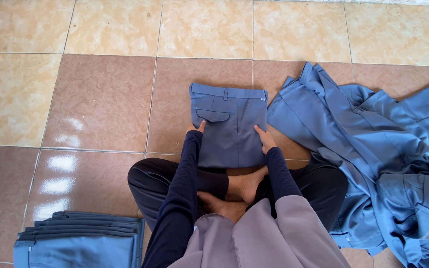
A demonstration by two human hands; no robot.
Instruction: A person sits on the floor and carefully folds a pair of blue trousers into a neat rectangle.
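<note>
- Folded blue trousers [228, 126] lay on the tiled floor [100, 104] before the crossed legs
- Left hand [195, 127] – flat on their left edge, ungripped
- Right hand [264, 139] – flat on their right edge, likewise

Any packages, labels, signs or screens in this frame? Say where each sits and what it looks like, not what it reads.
Small tag: at the right end of the waistband of the folded trousers lying between the left hand and right hand; tiny, pale, rectangular, too small to make out further.
No packages, signs or screens are visible.
</note>
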